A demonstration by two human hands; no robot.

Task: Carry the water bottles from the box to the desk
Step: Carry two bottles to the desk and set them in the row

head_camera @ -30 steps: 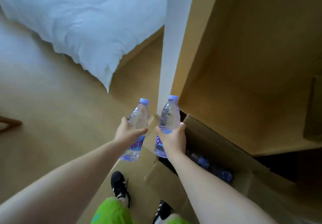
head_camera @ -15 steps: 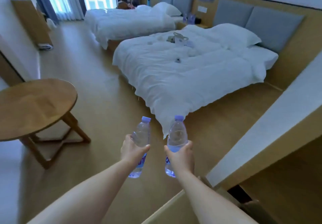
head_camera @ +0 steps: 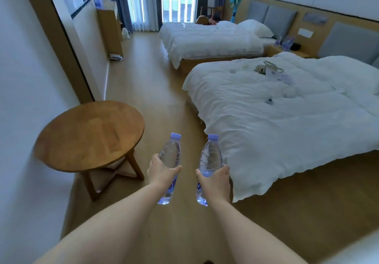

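Observation:
My left hand point(head_camera: 161, 172) grips a clear water bottle point(head_camera: 170, 155) with a lilac cap around its middle, held upright above the wooden floor. My right hand point(head_camera: 215, 179) grips a second clear water bottle point(head_camera: 211, 158) of the same kind, also upright, a short gap to the right of the first. Both arms stretch forward from the bottom of the view. The box is out of view. A wooden desk unit point(head_camera: 109, 27) stands far back along the left wall.
A round wooden table point(head_camera: 90, 134) stands close on the left by the wall. A white bed point(head_camera: 287, 116) fills the right side, with a second bed point(head_camera: 211, 37) behind it. An open strip of wooden floor point(head_camera: 151, 83) runs between them toward the window.
The view has swung up and left from the box and cupboard to the room. Both hands still hold their bottles; the round table and beds have come nearer.

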